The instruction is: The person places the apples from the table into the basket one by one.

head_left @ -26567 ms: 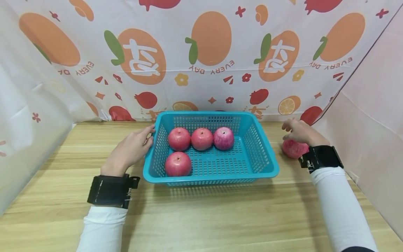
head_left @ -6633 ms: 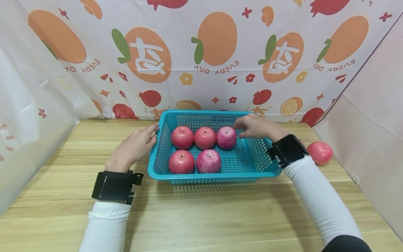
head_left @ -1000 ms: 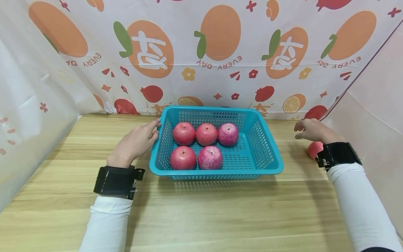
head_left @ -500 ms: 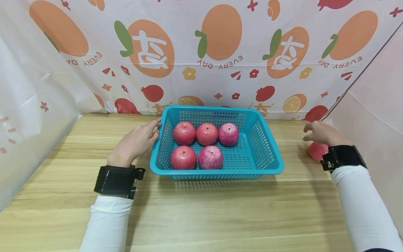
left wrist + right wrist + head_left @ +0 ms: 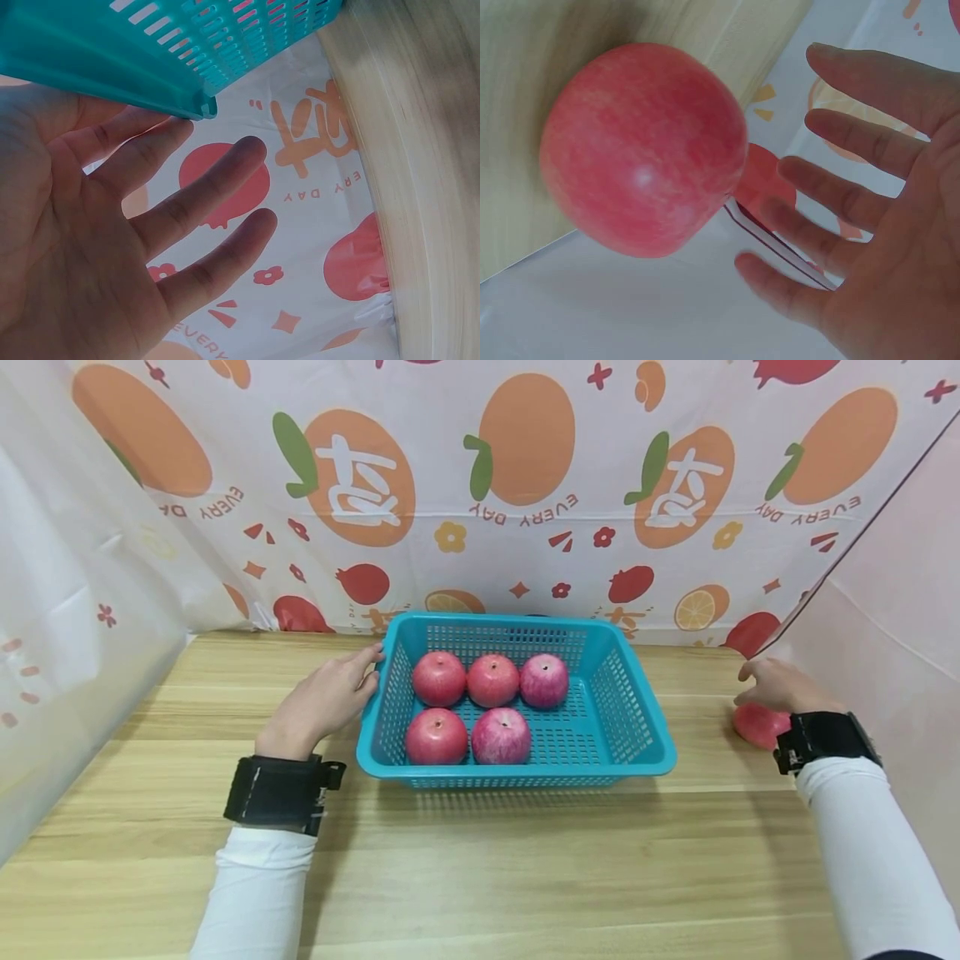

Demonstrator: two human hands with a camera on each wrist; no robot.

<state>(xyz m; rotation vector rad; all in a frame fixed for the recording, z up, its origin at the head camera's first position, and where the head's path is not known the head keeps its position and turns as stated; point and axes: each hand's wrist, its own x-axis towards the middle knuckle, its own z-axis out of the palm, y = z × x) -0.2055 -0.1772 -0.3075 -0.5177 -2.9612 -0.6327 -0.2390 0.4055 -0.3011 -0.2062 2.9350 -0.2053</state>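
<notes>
A turquoise plastic basket [image 5: 517, 771] stands on the wooden table, with several red and purplish apples [image 5: 501, 735] inside. My left hand [image 5: 321, 703] is at its left side, fingers extended, touching the rim; in the left wrist view the basket's rim [image 5: 112, 105] crosses the fingers of the hand [image 5: 127, 225]. Far to the right, my right hand [image 5: 783, 685] is over a single red apple [image 5: 759, 724], which it partly hides. The right wrist view has this apple [image 5: 645, 150] on the table before the spread fingers of the right hand [image 5: 877, 187], with a gap between them.
A fruit-printed white cloth [image 5: 525, 560] hangs behind the table's back edge. Plain pale sheeting [image 5: 892, 677] closes off the right side, close to the right hand. Wooden tabletop [image 5: 525, 868] extends in front of the basket.
Over the last second my right hand moves right and slightly lower, over the lone apple. Since the oldest frame, a purplish apple has joined the basket's front row. My left hand stays at the rim.
</notes>
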